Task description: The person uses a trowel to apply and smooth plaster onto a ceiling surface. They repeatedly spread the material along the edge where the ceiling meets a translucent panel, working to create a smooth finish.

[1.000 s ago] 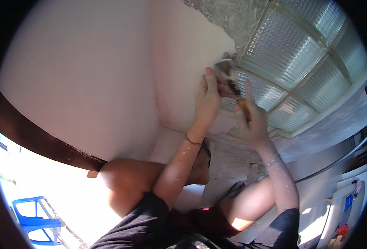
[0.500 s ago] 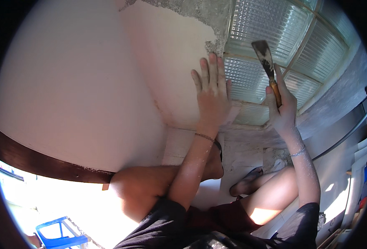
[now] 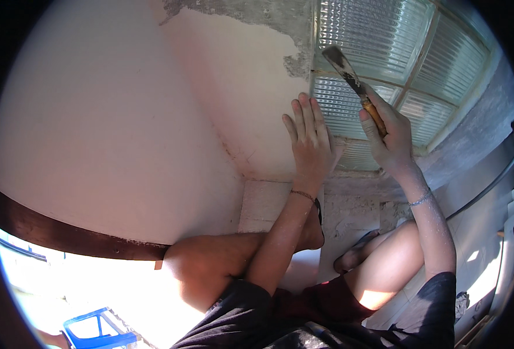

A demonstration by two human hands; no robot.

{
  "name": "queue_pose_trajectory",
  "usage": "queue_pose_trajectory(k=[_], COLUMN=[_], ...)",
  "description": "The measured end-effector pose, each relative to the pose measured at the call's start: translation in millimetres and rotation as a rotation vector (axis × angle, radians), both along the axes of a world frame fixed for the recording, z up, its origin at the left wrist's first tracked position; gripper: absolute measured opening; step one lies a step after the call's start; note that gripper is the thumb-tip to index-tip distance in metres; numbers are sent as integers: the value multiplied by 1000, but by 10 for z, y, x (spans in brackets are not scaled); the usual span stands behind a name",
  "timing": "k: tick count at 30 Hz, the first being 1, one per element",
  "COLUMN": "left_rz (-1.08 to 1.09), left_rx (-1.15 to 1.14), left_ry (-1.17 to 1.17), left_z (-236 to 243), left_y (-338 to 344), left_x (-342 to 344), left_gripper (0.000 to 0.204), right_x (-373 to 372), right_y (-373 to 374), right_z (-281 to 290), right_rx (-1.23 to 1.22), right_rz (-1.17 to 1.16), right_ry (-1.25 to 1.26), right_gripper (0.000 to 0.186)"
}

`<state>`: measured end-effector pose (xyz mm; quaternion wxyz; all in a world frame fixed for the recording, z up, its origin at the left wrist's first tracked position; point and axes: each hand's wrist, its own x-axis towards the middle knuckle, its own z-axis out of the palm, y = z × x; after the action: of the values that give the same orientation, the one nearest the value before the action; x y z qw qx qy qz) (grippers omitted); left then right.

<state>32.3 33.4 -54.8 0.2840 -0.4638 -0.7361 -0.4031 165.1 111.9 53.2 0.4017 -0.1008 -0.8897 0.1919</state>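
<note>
My right hand [image 3: 392, 135] grips a scraper [image 3: 350, 75] by its wooden handle. The dark blade, smeared with pale residue, points up and left in front of the glass block window [image 3: 379, 41]. My left hand [image 3: 314, 139] is held up with fingers stretched out, over the pale painted strip of wall [image 3: 239, 75] beside the window; whether the palm touches it I cannot tell. Above that hand, the paint ends in a ragged edge and rough grey bare plaster [image 3: 268, 14] shows. White dust specks both forearms.
A smooth pale wall [image 3: 105, 116] rises at left, with a dark brown wooden edge [image 3: 65, 230] below it. Lower left stands a blue plastic frame [image 3: 100, 331]. A dark cable [image 3: 486, 189] runs along the right side. Dusty debris [image 3: 350, 215] lies on the floor by my feet.
The scraper's blade has swung left and tilted further over, nearer the window's left edge. My left hand sits slightly lower and to the right in view. The whole view has shifted a little.
</note>
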Motion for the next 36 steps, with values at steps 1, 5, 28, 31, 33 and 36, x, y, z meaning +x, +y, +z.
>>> queue_pose_trajectory(k=[1,5,28,31,33,36], left_rz=[29,73,-1478,-1510,-1518,-1516], left_rx=[-12,-6,800,740,684,690], left_ry=[20,41,-1553,-1568,-1535,-1618], left_z=[-19,-88,841,716,653,641], left_y=[20,63,100,111,120,164], left_x=[5,31,130,82,43,75], left_gripper=[82,85,52,53,54,59], right_x=[-2,2,-21,-17,-7,16], right_y=[1,0,-94,-93,-109,-138], right_z=[-1,0,40,10,-10,-18], right_rx=[-2,-16,27,37,71,97], right_rz=[12,37,66,55,34,-11], right_ry=[5,18,-77,-119,-150,-186], right_gripper=[45,43,49,49,49,50])
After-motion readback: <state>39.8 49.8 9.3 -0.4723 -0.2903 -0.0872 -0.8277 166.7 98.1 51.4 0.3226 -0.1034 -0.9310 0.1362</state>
